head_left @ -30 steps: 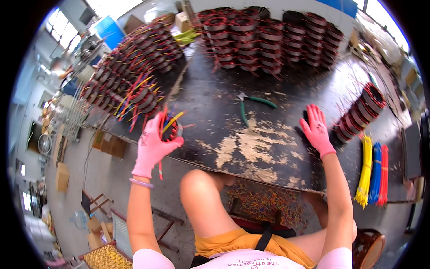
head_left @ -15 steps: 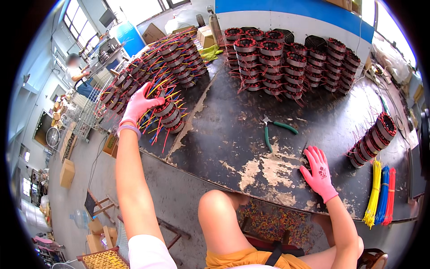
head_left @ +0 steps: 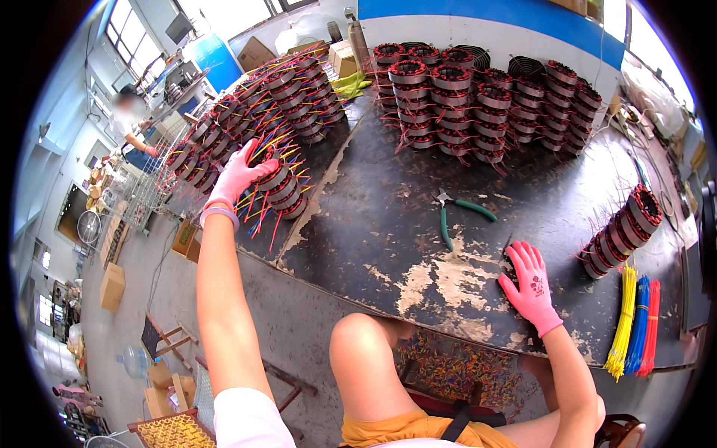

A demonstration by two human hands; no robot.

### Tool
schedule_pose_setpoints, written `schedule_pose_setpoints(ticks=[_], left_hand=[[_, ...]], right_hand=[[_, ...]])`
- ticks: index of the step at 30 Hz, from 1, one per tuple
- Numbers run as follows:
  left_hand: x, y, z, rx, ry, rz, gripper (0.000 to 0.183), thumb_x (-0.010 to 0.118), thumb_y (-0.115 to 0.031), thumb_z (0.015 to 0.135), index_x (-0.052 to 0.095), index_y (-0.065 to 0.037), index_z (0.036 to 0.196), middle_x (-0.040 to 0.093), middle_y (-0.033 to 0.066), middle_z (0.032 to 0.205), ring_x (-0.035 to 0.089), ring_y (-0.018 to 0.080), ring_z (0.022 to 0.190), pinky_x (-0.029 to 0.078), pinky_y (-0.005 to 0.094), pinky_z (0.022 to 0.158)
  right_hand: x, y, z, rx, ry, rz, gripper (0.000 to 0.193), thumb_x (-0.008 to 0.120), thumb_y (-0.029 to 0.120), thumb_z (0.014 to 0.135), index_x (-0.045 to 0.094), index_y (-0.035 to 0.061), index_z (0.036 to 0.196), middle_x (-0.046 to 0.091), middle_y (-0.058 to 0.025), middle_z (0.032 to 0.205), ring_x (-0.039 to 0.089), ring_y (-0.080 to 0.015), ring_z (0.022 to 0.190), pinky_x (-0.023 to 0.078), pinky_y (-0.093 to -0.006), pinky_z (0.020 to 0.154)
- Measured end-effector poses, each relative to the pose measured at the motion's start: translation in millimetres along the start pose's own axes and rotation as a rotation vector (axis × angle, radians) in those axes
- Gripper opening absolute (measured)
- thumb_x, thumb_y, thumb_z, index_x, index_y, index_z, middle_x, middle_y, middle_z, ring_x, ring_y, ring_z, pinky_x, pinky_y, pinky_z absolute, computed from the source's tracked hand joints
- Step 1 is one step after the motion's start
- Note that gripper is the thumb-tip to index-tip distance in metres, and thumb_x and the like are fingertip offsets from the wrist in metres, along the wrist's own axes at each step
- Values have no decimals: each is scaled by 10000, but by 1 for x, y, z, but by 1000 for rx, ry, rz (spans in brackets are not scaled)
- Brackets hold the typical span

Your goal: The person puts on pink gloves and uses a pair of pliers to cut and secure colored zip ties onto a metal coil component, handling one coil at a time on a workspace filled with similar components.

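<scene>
My left hand [head_left: 237, 178], in a pink glove, is at the top of a short stack of motor stators [head_left: 282, 193] on the left of the table. Its thumb and fingers curve around the top stator, and yellow, blue and red wire leads stick out around them. Part of that stator is hidden by the glove. My right hand [head_left: 532, 290], also gloved in pink, lies flat near the table's front edge with its fingers spread, holding nothing. Between the hands rest green-handled cutting pliers [head_left: 464, 211] with their jaws apart.
More wired stators [head_left: 218, 123] crowd the left side. Tall stacks of stators [head_left: 452, 108] line the back. At the right, a tilted stator stack [head_left: 621, 233] stands behind yellow [head_left: 626, 322], blue [head_left: 641, 322] and red wire bundles [head_left: 652, 322]. A person [head_left: 128, 123] is far left.
My left hand has shifted very slightly, staying at the same stator stack. My right hand keeps its place on the table. The far person's arm has come lower.
</scene>
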State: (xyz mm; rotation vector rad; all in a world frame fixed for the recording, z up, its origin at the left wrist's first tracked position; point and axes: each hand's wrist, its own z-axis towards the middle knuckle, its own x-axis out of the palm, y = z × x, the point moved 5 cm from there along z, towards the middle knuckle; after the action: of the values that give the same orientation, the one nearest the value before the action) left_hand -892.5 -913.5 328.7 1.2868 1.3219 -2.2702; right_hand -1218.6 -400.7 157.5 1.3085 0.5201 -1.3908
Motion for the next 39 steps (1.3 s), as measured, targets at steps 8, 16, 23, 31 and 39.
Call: schedule_pose_setpoints(ticks=[8,16,23,31,39], left_hand=[[3,3,-4,3,43,-232,977,887,-252,777,354,42,1542,481,188,1530,497,250,1386,368,353,1160],[9,13,-12,-26,-12,-73,953,858,-310,808,350,-51,1571,328,164,1608,375,264,1472,317,383,1208],[-36,-35,-1,295,-470,274,597,634,-473,973,615,0,1336,573,207,1415,520,335,1344,374,400,1152],[85,-198,-117,753,-254,83,376,643,-38,935,628,11,1307,604,150,1378,559,293,1297,426,385,1107],[210,-325,-246,1104,116,8,519,705,-27,799,619,-11,1311,591,145,1361,538,354,1287,403,464,1122]], right_hand=[[-1,-3,-1,-13,-1,-3,611,671,297,916,497,14,1429,463,-203,1514,358,-394,1451,244,-510,1220],[-1,-2,-2,-11,-8,-3,589,672,288,913,516,12,1409,479,-197,1503,382,-383,1436,248,-507,1219],[-136,18,-26,-68,-397,-94,493,736,126,864,605,49,1333,581,-171,1401,510,-363,1330,387,-487,1136],[-267,-101,-16,66,-392,-309,524,740,300,863,611,99,1329,604,-124,1339,507,-351,1294,393,-466,1119],[-276,-105,-14,-81,-367,-550,335,771,294,795,679,68,1026,670,-78,1075,575,-307,1178,455,-437,1042]])
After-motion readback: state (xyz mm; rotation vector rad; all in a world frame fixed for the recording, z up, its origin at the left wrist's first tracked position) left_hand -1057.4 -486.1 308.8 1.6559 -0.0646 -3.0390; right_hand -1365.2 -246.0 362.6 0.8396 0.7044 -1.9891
